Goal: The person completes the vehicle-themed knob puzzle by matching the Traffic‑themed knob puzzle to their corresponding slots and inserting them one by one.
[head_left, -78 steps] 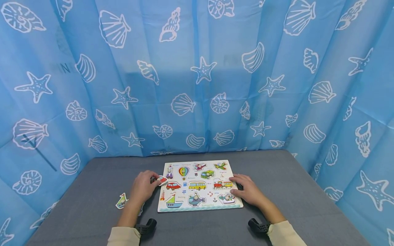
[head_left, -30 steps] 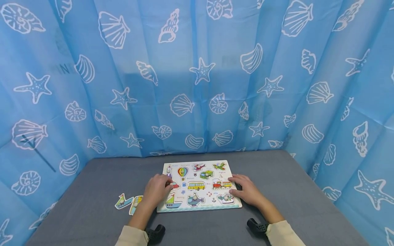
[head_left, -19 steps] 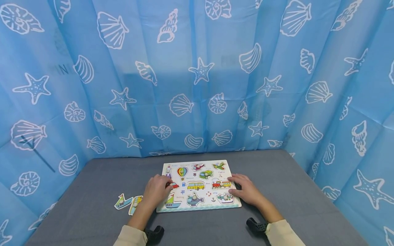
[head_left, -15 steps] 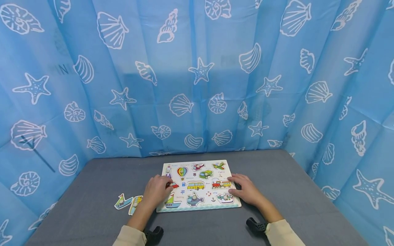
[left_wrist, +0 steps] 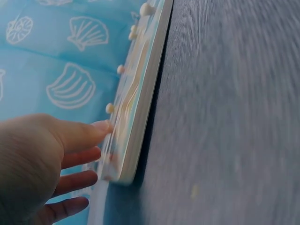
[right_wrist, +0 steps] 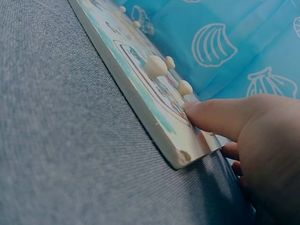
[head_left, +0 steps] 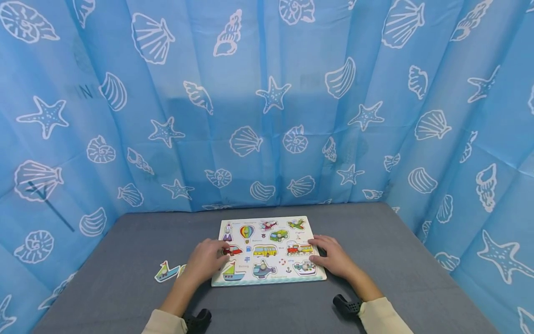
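A white wooden knob puzzle board (head_left: 275,281) with vehicle pictures lies on the grey table. My left hand (head_left: 205,260) is at its left edge, fingers spread and loosely bent, with nothing held. The fingertips are right by the red car piece (head_left: 234,250), which lies on its picture spot. In the left wrist view, the thumb (left_wrist: 86,134) overlaps the board's edge. My right hand (head_left: 333,257) rests on the board's right edge. Its thumb (right_wrist: 213,114) touches the top near the ship piece (head_left: 304,267), while the other fingers are partly hidden beyond the edge.
Left of the board lies a loose sailboat piece (head_left: 167,272). Beside it a yellow-edged piece (head_left: 181,270) is mostly hidden by the left forearm. A blue shell-patterned curtain (head_left: 267,139) hangs along the back and sides of the table (head_left: 375,232).
My left hand carried the red car piece from the left onto the board, stayed over it, then let go and drew back left. The right hand has stayed at the right edge.
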Available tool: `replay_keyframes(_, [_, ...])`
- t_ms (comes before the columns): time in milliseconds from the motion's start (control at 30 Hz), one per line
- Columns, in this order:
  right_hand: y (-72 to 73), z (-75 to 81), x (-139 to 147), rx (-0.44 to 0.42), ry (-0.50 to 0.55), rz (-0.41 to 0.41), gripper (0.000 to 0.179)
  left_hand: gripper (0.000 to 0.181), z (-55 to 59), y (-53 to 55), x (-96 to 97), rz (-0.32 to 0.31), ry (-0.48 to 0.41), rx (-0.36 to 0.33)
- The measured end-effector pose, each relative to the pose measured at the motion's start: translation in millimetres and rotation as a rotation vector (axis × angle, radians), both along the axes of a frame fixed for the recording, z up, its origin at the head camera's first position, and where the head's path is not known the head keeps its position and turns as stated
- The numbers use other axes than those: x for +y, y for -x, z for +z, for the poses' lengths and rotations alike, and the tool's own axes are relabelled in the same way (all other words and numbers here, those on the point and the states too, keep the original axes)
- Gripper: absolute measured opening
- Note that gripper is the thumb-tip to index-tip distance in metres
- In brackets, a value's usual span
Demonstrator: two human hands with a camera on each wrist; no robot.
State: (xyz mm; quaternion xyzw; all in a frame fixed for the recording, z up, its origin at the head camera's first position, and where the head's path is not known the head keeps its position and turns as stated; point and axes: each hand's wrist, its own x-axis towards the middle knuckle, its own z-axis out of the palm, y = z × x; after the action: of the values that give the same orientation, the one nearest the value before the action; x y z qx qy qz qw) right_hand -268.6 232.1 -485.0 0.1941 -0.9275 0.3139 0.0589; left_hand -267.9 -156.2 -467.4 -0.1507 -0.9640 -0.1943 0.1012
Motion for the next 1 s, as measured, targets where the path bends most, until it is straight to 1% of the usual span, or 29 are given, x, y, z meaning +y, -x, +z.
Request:
replay_keyframes(233, [1.6, -0.7, 1, 0.014, -0.003, 0.019, 0.047, 0.025, 2.7, -7.5, -18.9, 0.033, -0.014, -0.002])
replay_keyframes(400, [2.3, -2.3, 0, 0.013, -0.003, 0.022, 0.047, 0.023, 3.6, -13.6, -29.8, 0.054, 0.021, 0.002])
replay_keyframes(533, [2.3, -2.2, 0, -0.005, 0.003, 0.017, 0.047, 0.021, 5.7, -19.5, -38.2, 0.045, 0.053, 0.021])
replay_keyframes(667, [0.8, -0.7, 0, -0.001, 0.005, 0.017, 0.046, 0.019, 8.0, -23.8, -46.1, 0.05, 0.072, 0.021])
replay_keyframes(833, [0.2, 0.0, 0, 0.014, 0.003, 0.019, 0.046, 0.017, 11.0, -27.9, -52.3, 0.068, 0.093, -0.003])
replay_keyframes(1000, [-0.2, 0.7, 0, -0.002, 0.002, 0.012, 0.046, 0.016, 10.8, -32.4, -58.0, 0.076, 0.09, -0.041])
